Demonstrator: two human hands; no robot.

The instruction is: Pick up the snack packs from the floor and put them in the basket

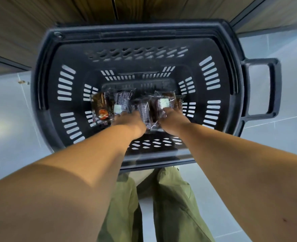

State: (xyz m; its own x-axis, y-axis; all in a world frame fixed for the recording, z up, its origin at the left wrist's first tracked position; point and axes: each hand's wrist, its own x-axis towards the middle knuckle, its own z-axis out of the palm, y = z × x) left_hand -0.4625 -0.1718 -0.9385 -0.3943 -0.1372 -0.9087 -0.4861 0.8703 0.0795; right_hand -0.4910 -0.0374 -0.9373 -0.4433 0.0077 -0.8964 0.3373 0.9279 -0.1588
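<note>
Snack packs (101, 105) are lying in a row across the bottom of the black basket (144, 33) at frame centre, while the left hand (128, 121) and right hand (174, 119) are reaching down onto them, fingers mostly hidden, so I cannot tell whether either is gripping.
</note>
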